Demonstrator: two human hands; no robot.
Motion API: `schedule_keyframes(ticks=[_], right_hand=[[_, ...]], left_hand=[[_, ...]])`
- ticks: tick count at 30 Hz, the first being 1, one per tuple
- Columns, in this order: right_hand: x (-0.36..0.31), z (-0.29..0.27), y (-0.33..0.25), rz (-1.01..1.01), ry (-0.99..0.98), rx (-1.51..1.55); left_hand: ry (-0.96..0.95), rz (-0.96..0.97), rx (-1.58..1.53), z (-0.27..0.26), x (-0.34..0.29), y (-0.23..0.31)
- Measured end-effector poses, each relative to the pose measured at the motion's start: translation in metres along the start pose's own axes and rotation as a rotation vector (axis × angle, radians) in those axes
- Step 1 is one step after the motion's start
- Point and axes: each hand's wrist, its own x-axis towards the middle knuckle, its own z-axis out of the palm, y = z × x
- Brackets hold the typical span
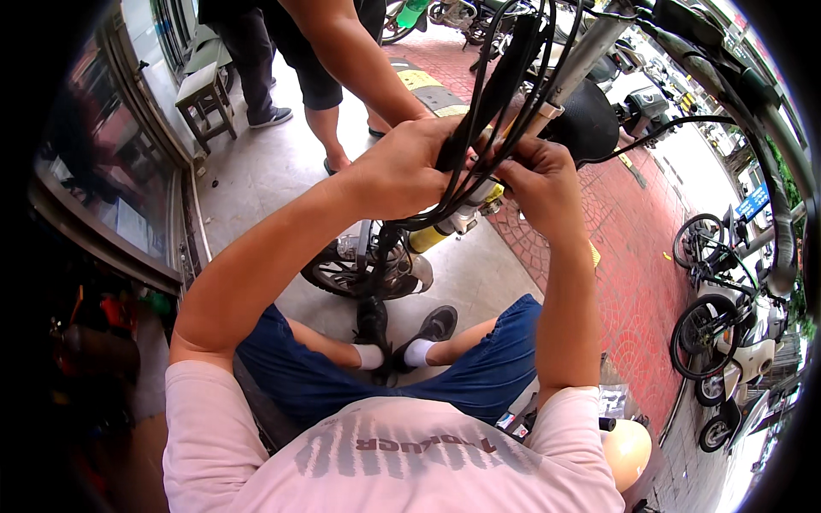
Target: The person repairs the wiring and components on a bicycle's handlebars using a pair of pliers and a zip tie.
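Observation:
A bundle of black cables (456, 190) loops down in front of the silver steering column (590, 53) of a two-wheeler. My left hand (409, 171) is closed at the bundle's left side, its fingertips partly hidden behind the cables. From the right, my right hand (545, 181) pinches close to the same cables, thumb and forefinger together; what lies between them is too small to make out. Below both hands are a yellow part (430, 238) of the column and the small front wheel (342, 272). Another person's arm (363, 51) reaches in from above, its hand hidden behind my left hand.
Two standing people's legs (256, 73) are at the far left, beside a small stool (205, 104). A glass door (111, 162) stands on the left. Parked bicycles (705, 333) and scooters line the right. A black cable (658, 130) stretches rightward near my right hand.

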Motion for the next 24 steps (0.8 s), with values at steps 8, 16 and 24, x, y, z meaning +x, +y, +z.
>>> schedule_keyframes(ticks=[8,16,24], right_hand=[[0.011,-0.024,-0.026,0.168,-0.402,-0.125],[-0.022,0.002,-0.031,-0.604,-0.046,-0.572],[-0.02,0.011,-0.012,-0.967,0.048,-0.651]], left_hand=[[0.028,-0.071,0.192,-0.004,0.006,-0.013],[0.007,-0.33,-0.326,-0.024,0.011,-0.015],[-0.142,-0.398,-0.489,-0.031,0.015,-0.022]])
